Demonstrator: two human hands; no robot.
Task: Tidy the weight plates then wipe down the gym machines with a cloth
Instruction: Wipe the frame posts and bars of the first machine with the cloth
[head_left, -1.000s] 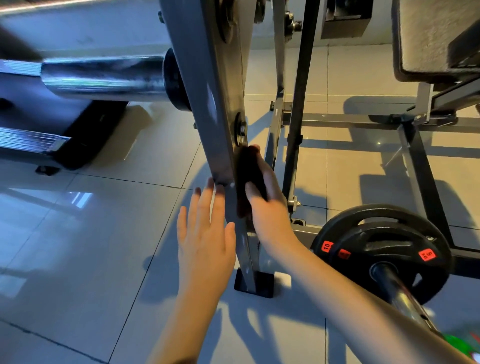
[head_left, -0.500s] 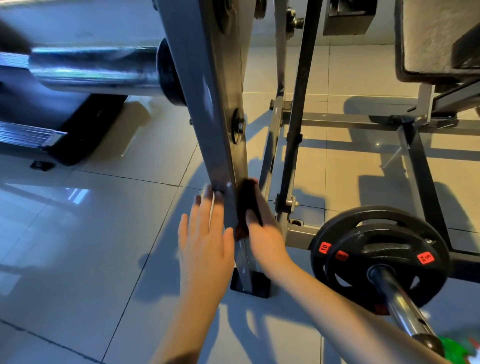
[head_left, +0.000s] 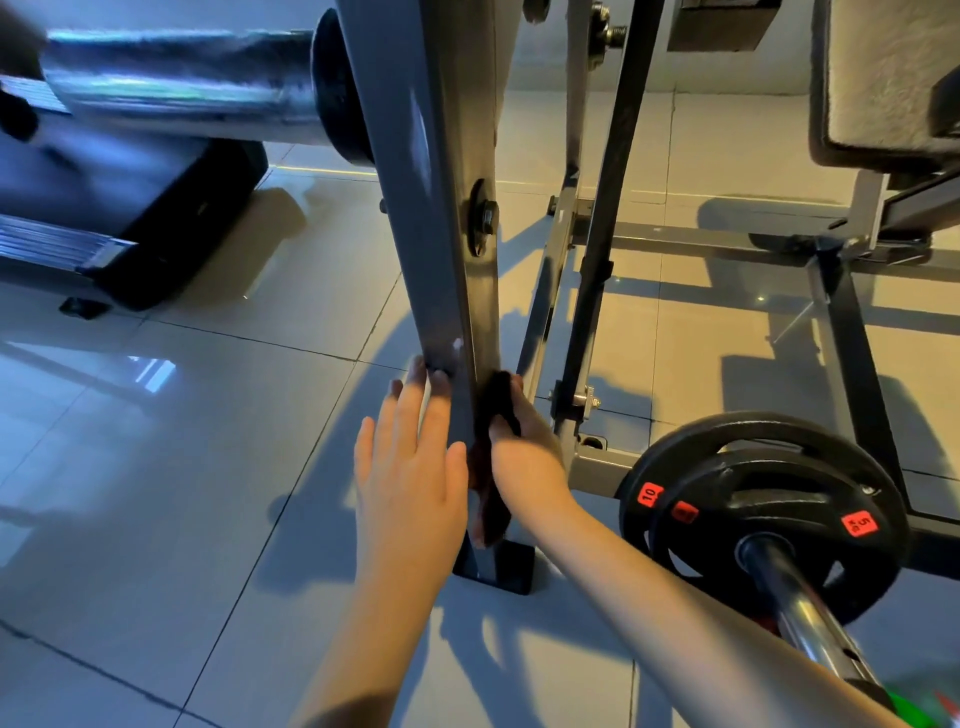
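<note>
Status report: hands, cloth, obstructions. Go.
Left hand flat, fingers touching grey upright. Right hand grips black cloth against upright's side, low near the foot. Loaded barbell close beside right forearm.

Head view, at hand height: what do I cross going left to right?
left hand → grey post → black cloth → right hand → weight plates on their bar
</note>
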